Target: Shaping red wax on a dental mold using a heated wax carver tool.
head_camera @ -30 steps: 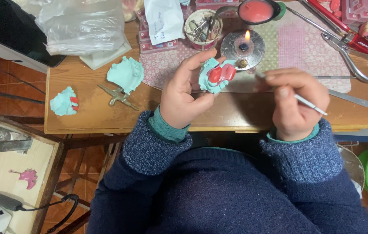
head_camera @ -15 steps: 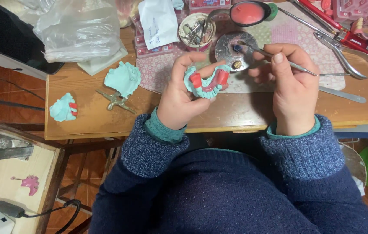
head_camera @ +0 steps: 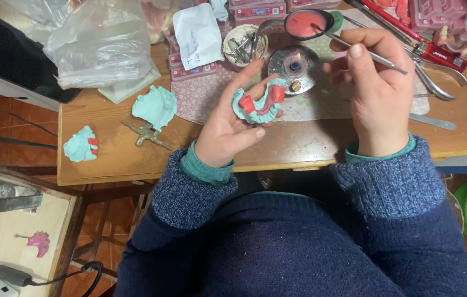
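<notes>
My left hand (head_camera: 228,124) holds a teal dental cast with a red wax rim (head_camera: 258,104), palm up, over the wooden table (head_camera: 107,159). My right hand (head_camera: 376,93) grips a thin metal wax tool (head_camera: 354,47). The tool's tip reaches into a small dark dish of pink wax (head_camera: 306,23). Between the hands stands a round metal burner (head_camera: 294,65) with a small flame.
On the table's left lie a second teal cast (head_camera: 156,107), a brass articulator part (head_camera: 145,133) and a small teal-and-red cast (head_camera: 81,146). A clear plastic bag (head_camera: 99,47), a tin of small tools (head_camera: 244,45), pliers (head_camera: 437,77), a metal spatula (head_camera: 431,121) and tooth cards sit farther back.
My right hand has moved from near the table's edge up past the burner, bringing the tool's tip into the pink wax dish. The left hand keeps the cast, now turned more open.
</notes>
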